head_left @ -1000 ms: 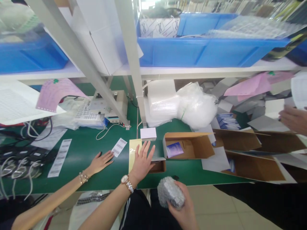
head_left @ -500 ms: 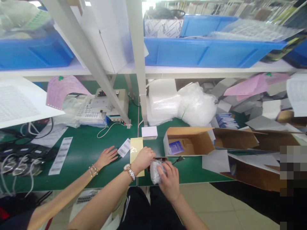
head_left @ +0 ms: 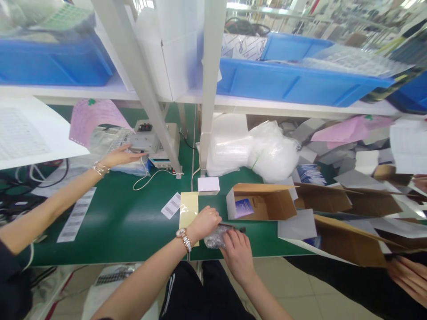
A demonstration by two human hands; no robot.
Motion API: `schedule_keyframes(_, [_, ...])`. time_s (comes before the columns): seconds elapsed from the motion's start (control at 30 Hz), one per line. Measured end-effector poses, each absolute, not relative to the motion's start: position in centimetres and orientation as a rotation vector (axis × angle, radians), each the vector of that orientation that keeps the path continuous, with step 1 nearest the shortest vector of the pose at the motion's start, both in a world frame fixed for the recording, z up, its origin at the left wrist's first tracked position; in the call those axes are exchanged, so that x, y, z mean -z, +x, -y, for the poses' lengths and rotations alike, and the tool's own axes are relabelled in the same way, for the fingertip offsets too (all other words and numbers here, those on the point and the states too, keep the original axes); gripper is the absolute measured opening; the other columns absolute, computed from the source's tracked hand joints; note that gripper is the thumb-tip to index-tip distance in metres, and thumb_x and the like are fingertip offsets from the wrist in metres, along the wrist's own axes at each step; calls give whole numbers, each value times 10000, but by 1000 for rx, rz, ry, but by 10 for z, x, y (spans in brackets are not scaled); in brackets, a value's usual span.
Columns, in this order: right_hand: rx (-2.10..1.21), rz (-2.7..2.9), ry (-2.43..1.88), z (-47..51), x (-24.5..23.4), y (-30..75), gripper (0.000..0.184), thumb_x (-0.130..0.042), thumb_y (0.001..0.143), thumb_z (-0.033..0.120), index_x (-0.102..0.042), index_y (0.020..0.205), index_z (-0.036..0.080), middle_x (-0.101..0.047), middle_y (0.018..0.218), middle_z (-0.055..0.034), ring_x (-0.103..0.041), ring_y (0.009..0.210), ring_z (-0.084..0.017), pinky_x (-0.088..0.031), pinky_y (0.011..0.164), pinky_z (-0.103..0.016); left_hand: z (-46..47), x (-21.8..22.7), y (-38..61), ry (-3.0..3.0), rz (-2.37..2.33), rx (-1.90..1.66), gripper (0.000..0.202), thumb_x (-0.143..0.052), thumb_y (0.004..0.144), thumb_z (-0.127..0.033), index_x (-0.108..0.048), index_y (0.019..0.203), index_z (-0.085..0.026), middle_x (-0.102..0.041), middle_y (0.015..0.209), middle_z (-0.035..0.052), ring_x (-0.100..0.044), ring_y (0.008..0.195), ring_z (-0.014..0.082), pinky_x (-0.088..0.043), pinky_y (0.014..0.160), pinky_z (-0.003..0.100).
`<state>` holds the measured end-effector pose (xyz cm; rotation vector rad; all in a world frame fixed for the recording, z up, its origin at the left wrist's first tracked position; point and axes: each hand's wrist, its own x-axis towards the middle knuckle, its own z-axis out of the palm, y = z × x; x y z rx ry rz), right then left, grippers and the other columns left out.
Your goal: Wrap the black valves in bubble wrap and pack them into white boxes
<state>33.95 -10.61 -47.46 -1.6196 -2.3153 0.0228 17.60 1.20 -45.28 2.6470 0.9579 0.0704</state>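
Note:
At the bench's front edge lies a small bubble-wrapped package, with something dark along its far side. My left hand, with a watch at its wrist, is closed at the package's far left corner. From the right, my right hand grips the package with bent fingers. What the wrap holds inside cannot be made out. Beside my left hand is a yellow sheet, with a barcode label sheet to its left. A small white box sits just beyond my hands.
An open carton holding a blue booklet stands to the right, with more open cartons beyond. A co-worker's hand is at a grey device; another person's hand is at far right. Shelf posts rise ahead.
The package has been tilted or turned lower between my hands. The co-worker's hand at left moved from the bench up to the grey device. Another person's hands have appeared at right.

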Motion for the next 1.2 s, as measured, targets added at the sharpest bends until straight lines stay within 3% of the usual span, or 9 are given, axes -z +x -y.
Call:
schedule_keyframes(0.23, [-9,2407,-1704,92,471,339,224,-557,904,28,-668,1029,177,-675,970,-89,-570,856,-249,-432,729,-367,6,435,168,2624,-1111,-205,144,-550,970,-134,-690,947,-156,-710,968,95,-638,951,245,-517,828,396])
schedule_keyframes(0.4, [-40,2374,-1638,104,472,338,300,-531,920,42,-670,1156,166,-700,1114,-113,-574,1038,-274,-426,922,-439,76,444,155,2686,-1118,-580,339,-397,978,-51,-668,1168,-126,-717,1138,124,-629,1161,233,-499,1059,434])
schedule_keyframes(0.53, [-55,2412,-1659,113,483,334,274,-567,882,42,-719,1061,182,-717,1121,-132,-578,1037,-309,-430,911,-483,111,469,163,2721,-1125,-484,448,-425,967,-96,-563,1392,-123,-661,1362,139,-577,1299,268,-499,1074,417])
schedule_keyframes(0.67, [-427,2054,-1653,123,481,357,248,-511,926,86,-692,1046,206,-707,1050,-89,-603,1038,-266,-444,955,-469,110,479,182,2704,-1203,-91,498,-434,905,-19,-560,1385,-55,-647,1374,188,-650,1176,292,-541,1020,432])
schedule_keyframes(0.73, [-642,1540,-1736,121,482,374,158,-574,942,234,-664,1071,208,-675,961,-67,-611,870,-222,-502,834,-403,106,478,191,2685,-1247,52,531,-444,890,-2,-541,1408,-61,-603,1430,200,-659,1143,300,-561,981,436])
schedule_keyframes(0.83, [-1116,808,-1703,102,491,391,457,-753,803,513,-648,1102,184,-583,726,13,-487,547,-143,-433,506,-278,104,480,204,2592,-1308,175,538,-468,872,-12,-547,1403,-48,-560,1472,219,-643,1160,320,-568,970,444])
schedule_keyframes(0.93, [-1383,656,-1552,79,499,392,551,-744,747,637,-690,1025,165,-510,616,48,-437,475,-114,-348,424,-233,107,487,211,2524,-1302,241,572,-494,836,-18,-539,1406,-21,-504,1516,245,-600,1239,351,-557,995,461])
schedule_keyframes(1.07, [-1347,744,-1489,85,490,386,463,-808,732,522,-727,1027,174,-604,723,6,-532,580,-128,-475,546,-256,109,488,211,2472,-1312,233,628,-522,804,-21,-522,1430,-70,-435,1581,215,-550,1321,345,-519,1064,473])
schedule_keyframes(1.2, [-1052,1232,-1489,115,472,386,313,-682,903,373,-733,1171,218,-663,939,-71,-628,785,-191,-568,697,-304,106,469,201,2387,-1378,130,478,-473,859,-18,-613,1309,-103,-620,1399,166,-620,1224,281,-531,1061,417])
